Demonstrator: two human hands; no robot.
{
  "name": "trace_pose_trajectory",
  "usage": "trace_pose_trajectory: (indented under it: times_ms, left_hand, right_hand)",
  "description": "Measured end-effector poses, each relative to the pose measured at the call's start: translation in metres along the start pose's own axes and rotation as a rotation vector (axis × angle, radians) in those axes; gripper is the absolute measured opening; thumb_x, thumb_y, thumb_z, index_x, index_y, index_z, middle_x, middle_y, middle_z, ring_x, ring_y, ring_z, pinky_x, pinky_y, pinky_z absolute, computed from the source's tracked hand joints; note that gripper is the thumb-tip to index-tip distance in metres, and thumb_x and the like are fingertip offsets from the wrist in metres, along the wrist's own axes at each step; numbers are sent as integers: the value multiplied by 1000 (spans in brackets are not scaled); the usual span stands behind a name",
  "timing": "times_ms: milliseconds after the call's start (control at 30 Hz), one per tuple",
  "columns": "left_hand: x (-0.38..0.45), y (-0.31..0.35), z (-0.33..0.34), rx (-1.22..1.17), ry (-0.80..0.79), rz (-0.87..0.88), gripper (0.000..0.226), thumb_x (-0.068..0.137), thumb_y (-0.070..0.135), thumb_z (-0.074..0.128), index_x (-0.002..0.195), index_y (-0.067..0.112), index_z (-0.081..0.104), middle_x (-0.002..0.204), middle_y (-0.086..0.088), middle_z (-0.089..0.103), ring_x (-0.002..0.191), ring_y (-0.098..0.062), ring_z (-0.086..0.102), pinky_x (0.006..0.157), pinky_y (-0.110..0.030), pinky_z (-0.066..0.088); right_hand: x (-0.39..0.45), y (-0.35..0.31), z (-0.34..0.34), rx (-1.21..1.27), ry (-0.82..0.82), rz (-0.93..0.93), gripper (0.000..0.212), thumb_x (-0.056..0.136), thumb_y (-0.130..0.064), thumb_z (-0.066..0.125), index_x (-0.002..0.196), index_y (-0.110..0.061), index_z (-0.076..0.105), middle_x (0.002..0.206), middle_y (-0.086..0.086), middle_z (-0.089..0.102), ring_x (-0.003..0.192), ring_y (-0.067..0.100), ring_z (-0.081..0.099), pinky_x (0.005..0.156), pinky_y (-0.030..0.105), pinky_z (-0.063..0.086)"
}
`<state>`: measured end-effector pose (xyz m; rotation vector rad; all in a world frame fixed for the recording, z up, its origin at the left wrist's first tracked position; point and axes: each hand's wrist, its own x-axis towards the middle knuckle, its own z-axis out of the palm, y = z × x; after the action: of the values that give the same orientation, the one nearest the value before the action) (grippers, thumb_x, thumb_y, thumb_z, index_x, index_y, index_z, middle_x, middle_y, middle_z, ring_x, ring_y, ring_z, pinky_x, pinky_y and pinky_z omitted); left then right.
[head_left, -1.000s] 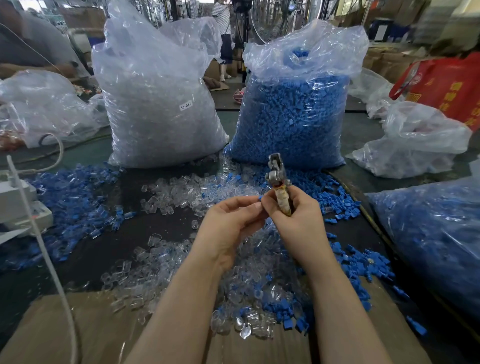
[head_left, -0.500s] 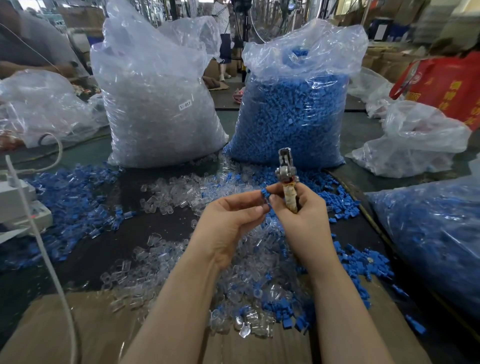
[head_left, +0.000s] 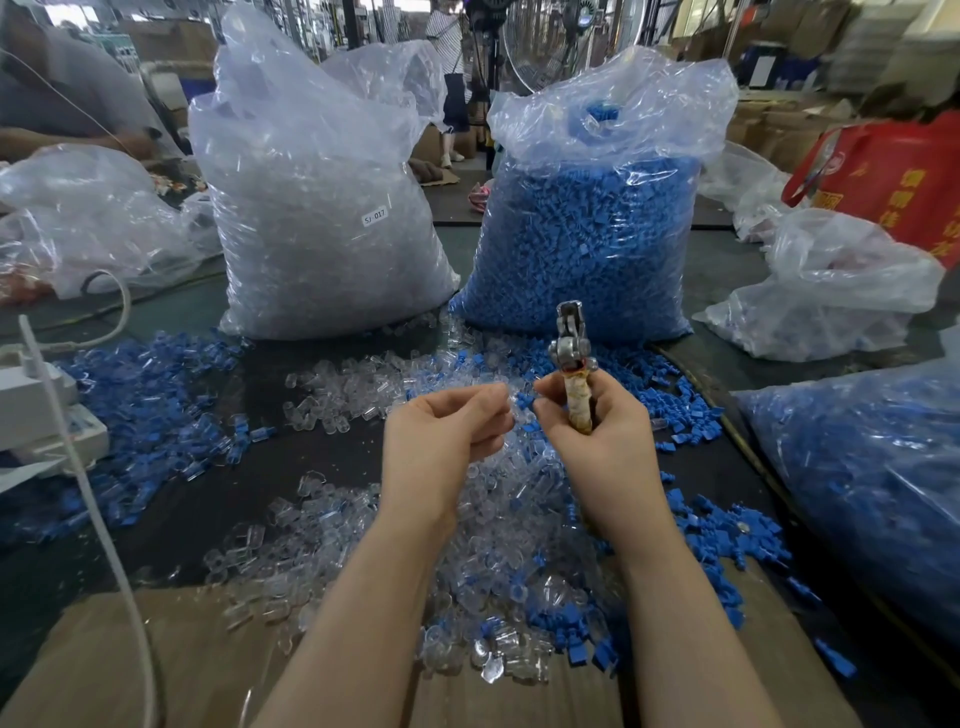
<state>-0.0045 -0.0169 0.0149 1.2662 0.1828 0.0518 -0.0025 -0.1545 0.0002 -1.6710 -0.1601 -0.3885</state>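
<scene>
My right hand (head_left: 597, 441) grips a metal plier-like tool (head_left: 570, 343) by its tape-wrapped handle, the jaws pointing up. A small blue plastic piece (head_left: 524, 401) sits at that hand's thumb tip. My left hand (head_left: 447, 436) is just to the left with its fingers curled, pinching what looks like a small clear plastic piece (head_left: 510, 400) at the fingertips. A narrow gap separates the two hands. Under them lies a heap of loose clear pieces (head_left: 498, 519) mixed with blue ones (head_left: 717, 525) on the dark table.
Two tall plastic bags stand behind, one of clear pieces (head_left: 322, 208), one of blue pieces (head_left: 587, 228). Another bag of blue parts (head_left: 872, 478) lies at right and a blue heap (head_left: 145, 410) at left. A white cable (head_left: 88, 499) and cardboard (head_left: 156, 665) are nearby.
My hands, touching at the fingertips before, have drawn slightly apart. The tool has swung from a leftward tilt to upright and shifted a little right.
</scene>
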Motion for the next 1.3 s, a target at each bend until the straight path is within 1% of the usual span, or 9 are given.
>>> trace_pose_trajectory:
  times_ms: [167, 333, 500, 600, 700, 867, 1000, 1200, 1300]
  left_hand:
    - [1, -2, 1, 100, 102, 119, 20, 78, 24, 81, 84, 6, 73, 72, -7, 75, 66, -15, 72, 58, -19, 55]
    - [-2, -3, 3, 211, 63, 178, 5, 86, 18, 74, 87, 13, 75, 72, -3, 75, 68, -13, 73, 59, -17, 54]
    - [-4, -3, 6, 292, 49, 252, 10, 87, 9, 72, 84, 18, 74, 72, 3, 75, 68, -9, 73, 59, -15, 54]
    - [-5, -5, 7, 422, 53, 349, 16, 86, 11, 73, 83, 26, 74, 71, 10, 74, 69, -5, 72, 65, -20, 58]
    - [-5, -8, 6, 527, 61, 468, 18, 84, 12, 74, 84, 30, 75, 70, 14, 73, 70, 0, 70, 68, -17, 56]
    - [-6, -10, 5, 686, 15, 624, 12, 86, 12, 73, 95, 19, 78, 78, 20, 70, 74, 7, 68, 70, -15, 56]
    - [-5, -11, 5, 670, 14, 627, 12, 87, 11, 72, 94, 19, 78, 79, 17, 72, 74, 5, 68, 71, -16, 56]
    - [-6, -13, 6, 581, 80, 558, 12, 81, 14, 78, 82, 26, 76, 71, 19, 71, 68, 5, 67, 64, -10, 51]
    - [-3, -12, 6, 518, 99, 504, 11, 83, 14, 77, 80, 25, 75, 70, 16, 72, 67, 0, 68, 65, -13, 53]
  right_hand:
    - [0, 1, 2, 2, -12, -6, 23, 88, -7, 70, 84, -29, 65, 73, -14, 66, 64, -1, 58, 63, 15, 50]
    - [1, 2, 1, -14, -24, -7, 25, 87, -6, 70, 86, -30, 64, 77, -17, 68, 69, -1, 62, 65, 14, 51]
    - [1, 3, 0, -115, 26, -2, 19, 86, -12, 70, 87, -29, 63, 82, -15, 68, 71, 8, 64, 68, 30, 57]
    - [1, 3, -1, -179, 38, -1, 11, 85, -16, 70, 88, -23, 62, 83, -11, 66, 71, 16, 62, 69, 41, 55]
    - [1, 2, -1, -238, 38, 1, 11, 84, -19, 70, 89, -24, 61, 83, -12, 66, 71, 15, 61, 68, 44, 54]
    - [1, 0, -2, -260, 35, 21, 10, 85, -21, 69, 90, -26, 61, 84, -15, 66, 72, 11, 62, 70, 45, 55]
    - [1, 0, -3, -262, 21, 24, 8, 89, -22, 68, 90, -25, 61, 85, -15, 65, 73, 12, 61, 68, 41, 53]
    - [-1, -1, -3, -164, -44, 15, 4, 92, -17, 66, 91, -18, 62, 83, -3, 65, 76, 22, 61, 69, 41, 50]
    - [-1, -1, -4, -123, -61, 14, 7, 92, -14, 65, 90, -20, 64, 82, -1, 66, 78, 24, 61, 70, 38, 50]
